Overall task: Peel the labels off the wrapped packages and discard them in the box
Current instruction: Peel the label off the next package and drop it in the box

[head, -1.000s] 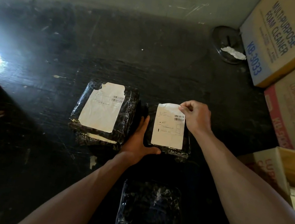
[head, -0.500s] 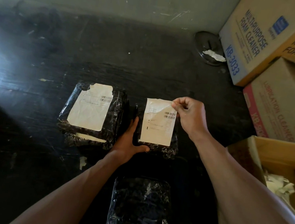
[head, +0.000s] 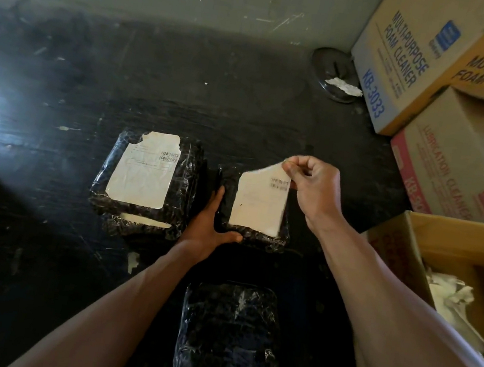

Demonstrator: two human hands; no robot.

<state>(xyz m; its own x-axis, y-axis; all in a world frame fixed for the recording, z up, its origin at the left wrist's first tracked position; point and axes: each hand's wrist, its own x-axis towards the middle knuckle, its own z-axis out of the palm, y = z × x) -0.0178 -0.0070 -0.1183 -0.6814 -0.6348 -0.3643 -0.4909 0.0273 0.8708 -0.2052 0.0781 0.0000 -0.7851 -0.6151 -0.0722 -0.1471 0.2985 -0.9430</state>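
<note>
- Since half a second ago the right hand has lifted the far corner of the label higher and toward itself, so the far left part of the sheet is now off the wrap
- The right hand is clamped on that far right corner, thumb and fingertips pinched together, the other fingers curled
- The left hand lies flat and spread against the near left side of the package, thumb along its near edge, holding it down; it grips nothing
- The label runs long from far to near; its near end, below and left of the right hand, looks stuck to the wrap, so the pull likely has to go toward the person along that length
- The label is pale, creased paper with a barcode just by the pinching fingers
- The open box with crumpled white scraps inside sits to the near right of the right hand, the nearer hand for the drop
- Left of the left hand a second package keeps its label; a bare wrapped package lies between the forearms
</note>
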